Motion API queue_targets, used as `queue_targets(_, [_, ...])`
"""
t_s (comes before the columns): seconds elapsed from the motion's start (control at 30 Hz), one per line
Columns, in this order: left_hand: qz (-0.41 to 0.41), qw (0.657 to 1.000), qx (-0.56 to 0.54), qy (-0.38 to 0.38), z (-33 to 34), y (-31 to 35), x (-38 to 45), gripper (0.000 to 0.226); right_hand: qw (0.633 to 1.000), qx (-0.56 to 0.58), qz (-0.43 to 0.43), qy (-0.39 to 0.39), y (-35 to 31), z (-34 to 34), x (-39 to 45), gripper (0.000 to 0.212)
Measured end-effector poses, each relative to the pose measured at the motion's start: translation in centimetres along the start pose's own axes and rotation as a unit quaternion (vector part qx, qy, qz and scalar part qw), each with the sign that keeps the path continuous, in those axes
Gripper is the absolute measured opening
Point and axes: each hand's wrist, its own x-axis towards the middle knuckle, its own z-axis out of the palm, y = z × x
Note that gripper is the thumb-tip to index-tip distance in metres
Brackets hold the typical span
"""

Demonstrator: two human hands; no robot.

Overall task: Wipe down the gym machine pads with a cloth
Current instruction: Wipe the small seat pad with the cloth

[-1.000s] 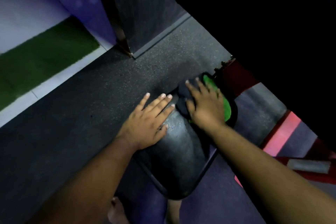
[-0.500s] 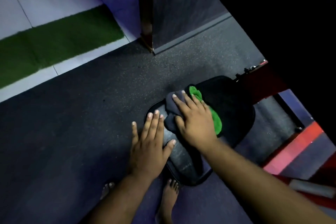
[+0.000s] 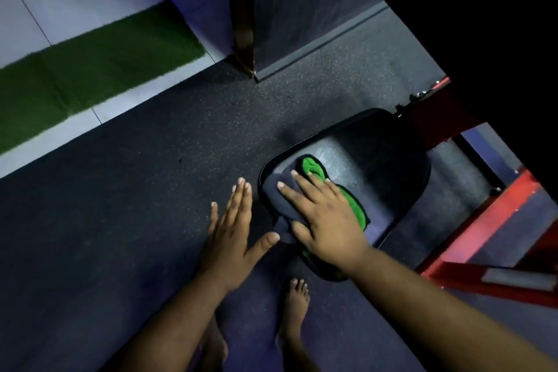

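A black padded seat [image 3: 377, 166] of a red-framed gym machine sits at the centre right. A dark grey cloth with a green underside [image 3: 314, 167] lies on the pad's near left part. My right hand [image 3: 323, 214] lies flat on the cloth, fingers spread, pressing it onto the pad. My left hand [image 3: 232, 232] hovers open just left of the pad's edge, fingers straight, thumb pointing toward the cloth, holding nothing.
The machine's red frame [image 3: 495, 226] runs along the right, with a grey foot plate [image 3: 519, 278]. A dark pillar [image 3: 271, 9] stands at the top centre. Speckled rubber floor [image 3: 136, 190] spreads left, past it white tile and a green turf strip [image 3: 90, 69]. My bare feet [image 3: 294, 308] stand below the pad.
My right hand slid the cloth toward the pad's near left end. My left hand came off the pad and now floats beside it. The view shifted, showing more of the pad.
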Motion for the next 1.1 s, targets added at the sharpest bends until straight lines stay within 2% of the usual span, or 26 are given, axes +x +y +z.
queue_targets(0.03, [0.005, 1.0, -0.003, -0.004, -0.5, -0.2, 0.1, 0.102, 1.0, -0.013, -0.001, 0.006, 0.5, -0.2, 1.0, 0.072])
queue_targets(0.17, [0.021, 1.0, 0.02, 0.003, -1.6, -0.4, 2.1, 0.102, 0.994, -0.025, 0.088, 0.052, -0.8, -0.8, 6.2, 0.07])
queue_targets(0.2, [0.021, 0.999, 0.026, 0.004, -1.7, -0.3, 2.6, 0.103, 0.995, -0.023, 0.083, 0.055, -1.3, -0.2, 5.4, 0.069])
queue_targets(0.33, [0.019, 0.998, 0.064, -0.023, -2.6, 1.3, 3.7, 0.107, 0.996, -0.078, -0.041, 0.016, -0.5, 2.3, -4.8, 0.073])
queue_targets(0.4, [0.029, 0.994, 0.098, -0.045, -2.7, 2.3, 4.2, 0.106, 0.993, -0.096, -0.061, 0.012, 1.2, 3.0, -8.7, 0.073])
queue_targets(0.5, [0.026, 0.995, 0.094, -0.037, -2.6, 3.0, 5.4, 0.105, 0.995, -0.087, 0.0, 0.044, 1.9, 2.4, -7.5, 0.071])
queue_targets(0.6, [0.008, 0.999, 0.049, -0.003, -1.8, 2.9, 6.2, 0.107, 0.99, -0.068, 0.098, 0.076, -2.7, 2.4, -2.7, 0.072])
queue_targets(0.67, [0.005, 0.999, 0.046, 0.004, -1.2, 2.8, 6.1, 0.104, 0.992, -0.079, 0.067, 0.077, -4.5, 3.5, -2.6, 0.07])
queue_targets(0.73, [0.021, 0.996, 0.082, 0.0, -0.4, 3.2, 5.7, 0.095, 0.993, -0.079, 0.036, 0.083, -3.1, 4.4, -5.4, 0.068])
queue_targets(0.8, [0.057, 0.988, 0.141, -0.006, 0.3, 3.5, 5.4, 0.084, 0.992, -0.052, 0.045, 0.103, -1.2, 4.9, -8.8, 0.067])
queue_targets(0.83, [0.079, 0.983, 0.166, -0.006, 0.7, 3.8, 5.3, 0.081, 0.991, -0.036, 0.069, 0.104, -0.5, 5.1, -10.0, 0.067])
queue_targets(0.9, [0.121, 0.971, 0.208, 0.0, 1.3, 4.6, 6.1, 0.079, 0.979, 0.011, 0.17, 0.113, 0.9, 4.7, -10.0, 0.066])
queue_targets(1.0, [0.155, 0.956, 0.249, -0.001, 1.8, 6.2, 8.2, 0.076, 0.91, 0.093, 0.373, 0.157, 3.9, 2.3, -5.2, 0.065])
queue_targets(1.03, [0.164, 0.951, 0.261, -0.01, 2.1, 6.9, 9.0, 0.074, 0.888, 0.104, 0.421, 0.156, 4.7, 1.6, -3.8, 0.065])
queue_targets(1.1, [0.18, 0.941, 0.285, -0.038, 2.5, 7.8, 10.3, 0.073, 0.87, 0.102, 0.458, 0.148, 4.2, 1.4, -2.8, 0.067])
